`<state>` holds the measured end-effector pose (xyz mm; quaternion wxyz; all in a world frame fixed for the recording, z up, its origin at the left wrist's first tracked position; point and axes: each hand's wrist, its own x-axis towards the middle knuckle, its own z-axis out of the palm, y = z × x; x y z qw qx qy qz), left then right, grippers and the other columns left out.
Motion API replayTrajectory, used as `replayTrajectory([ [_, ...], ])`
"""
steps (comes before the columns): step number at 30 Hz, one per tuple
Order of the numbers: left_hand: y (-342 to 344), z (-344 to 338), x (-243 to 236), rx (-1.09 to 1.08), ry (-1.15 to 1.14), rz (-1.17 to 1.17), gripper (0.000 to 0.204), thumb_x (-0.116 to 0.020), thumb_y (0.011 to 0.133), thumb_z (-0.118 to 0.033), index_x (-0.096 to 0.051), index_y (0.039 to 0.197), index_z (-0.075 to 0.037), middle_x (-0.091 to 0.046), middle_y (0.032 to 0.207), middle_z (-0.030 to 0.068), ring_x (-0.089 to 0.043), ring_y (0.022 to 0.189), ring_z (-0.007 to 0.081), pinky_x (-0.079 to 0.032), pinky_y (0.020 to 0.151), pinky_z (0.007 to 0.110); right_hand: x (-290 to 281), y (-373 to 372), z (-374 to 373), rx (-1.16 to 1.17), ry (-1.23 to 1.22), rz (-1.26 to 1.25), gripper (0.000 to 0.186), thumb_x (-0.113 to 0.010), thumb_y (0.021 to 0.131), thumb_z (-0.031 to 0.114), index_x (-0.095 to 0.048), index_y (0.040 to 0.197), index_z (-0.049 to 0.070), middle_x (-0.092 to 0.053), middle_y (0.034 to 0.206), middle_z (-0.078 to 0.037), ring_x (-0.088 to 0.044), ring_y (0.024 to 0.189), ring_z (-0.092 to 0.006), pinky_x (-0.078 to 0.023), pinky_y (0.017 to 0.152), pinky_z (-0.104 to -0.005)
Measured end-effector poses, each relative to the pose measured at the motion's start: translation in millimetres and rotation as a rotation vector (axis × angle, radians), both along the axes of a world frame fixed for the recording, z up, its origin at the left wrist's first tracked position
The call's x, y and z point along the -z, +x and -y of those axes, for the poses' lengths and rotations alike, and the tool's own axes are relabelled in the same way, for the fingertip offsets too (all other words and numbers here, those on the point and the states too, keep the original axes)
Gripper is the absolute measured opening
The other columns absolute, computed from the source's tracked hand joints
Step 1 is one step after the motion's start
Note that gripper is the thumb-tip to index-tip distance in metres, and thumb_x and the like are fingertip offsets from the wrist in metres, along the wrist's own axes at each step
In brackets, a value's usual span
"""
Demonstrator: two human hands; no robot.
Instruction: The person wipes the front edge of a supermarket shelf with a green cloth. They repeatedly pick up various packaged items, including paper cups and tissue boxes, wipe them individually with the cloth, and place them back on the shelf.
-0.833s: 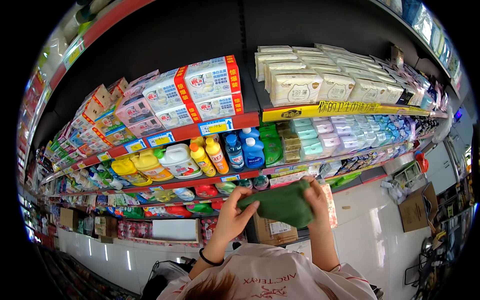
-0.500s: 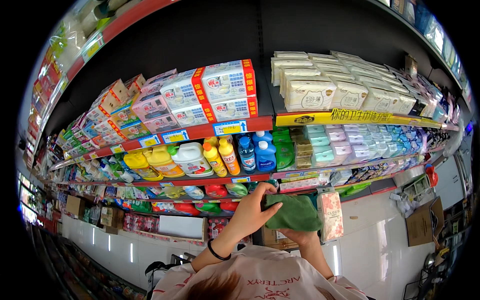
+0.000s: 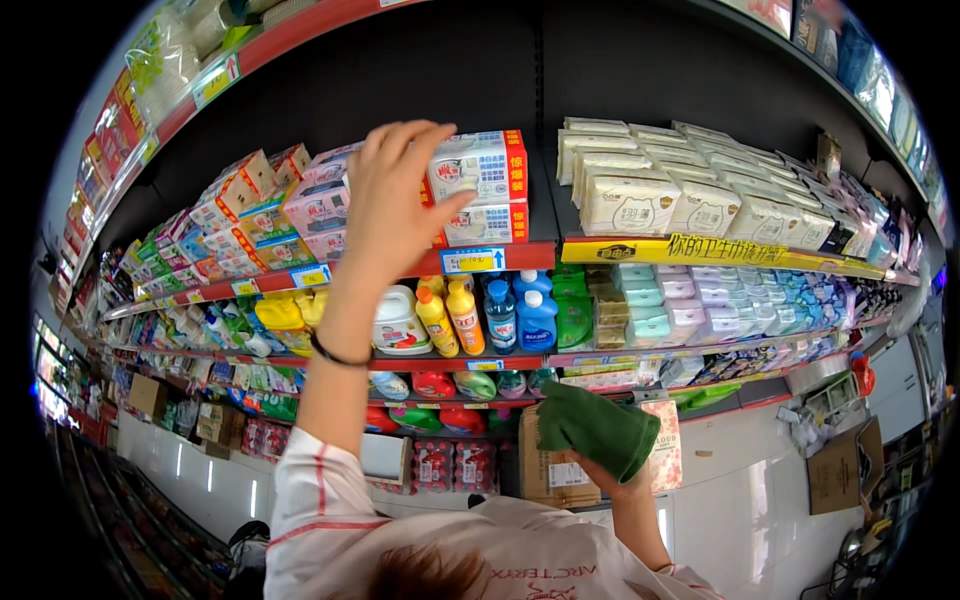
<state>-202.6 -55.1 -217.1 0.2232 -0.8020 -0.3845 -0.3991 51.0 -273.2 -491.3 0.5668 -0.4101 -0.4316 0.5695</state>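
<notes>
My left hand (image 3: 395, 200) is raised at the upper shelf, in front of the stacked white soap packs (image 3: 470, 168) with red ends. Its fingers are spread and bent, holding nothing; whether the fingertips touch a pack I cannot tell. Low on the right, my right hand (image 3: 618, 484) grips a folded dark green cloth (image 3: 600, 428), which hides most of its fingers. Pink soap packs (image 3: 318, 205) stand left of the white stack.
Right of the soaps sit cream tissue packs (image 3: 632, 202) above a yellow strip (image 3: 670, 250). Yellow bottles (image 3: 463, 315) and blue bottles (image 3: 537, 318) line the shelf below. A floral box (image 3: 664, 450) and a cardboard carton (image 3: 560, 470) stand near my right hand.
My left hand has let go of the green cloth and gone up and left to the soap packs. The cloth stays in my right hand, its free end now flopped upward.
</notes>
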Motion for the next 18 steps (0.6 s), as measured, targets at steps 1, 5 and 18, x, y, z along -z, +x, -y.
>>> replayTrajectory([
  [1,-7.7,-11.4,-6.7,-0.028,-0.076,-0.041,0.072,-0.087,0.07,-0.029,-0.058,0.133,-0.009,-0.056,0.133,0.0159,-0.05,0.127,0.0313,-0.036,0.108,0.045,-1.2,-1.1,5.2,0.013,0.017,0.111,0.048,-0.055,0.099,0.03,-0.044,0.141,0.008,-0.048,0.146,-0.011,-0.047,0.133,-0.0304,-0.037,0.111,-0.0512],
  [5,-19.2,-53.2,-14.1,-0.061,-0.374,-0.177,0.095,-0.091,0.061,-0.04,-0.052,0.141,-0.007,-0.054,0.14,0.0166,-0.045,0.136,0.0315,-0.029,0.113,0.045,0.3,-5.3,13.6,0.104,-0.026,0.074,0.066,-0.076,0.083,0.034,-0.049,0.138,0.01,-0.056,0.138,-0.008,-0.052,0.126,-0.0249,-0.039,0.11,-0.0402],
  [18,-7.4,-74.8,-25.0,-0.012,-0.493,-0.245,0.089,-0.092,0.054,-0.04,-0.057,0.129,-0.007,-0.062,0.128,0.0164,-0.054,0.127,0.0328,-0.005,0.119,0.062,-1.6,-2.3,19.5,0.078,-0.04,-0.603,0.041,-0.054,0.099,0.03,-0.053,0.133,0.007,-0.052,0.142,-0.014,-0.051,0.129,-0.0352,-0.045,0.101,-0.0554],
])
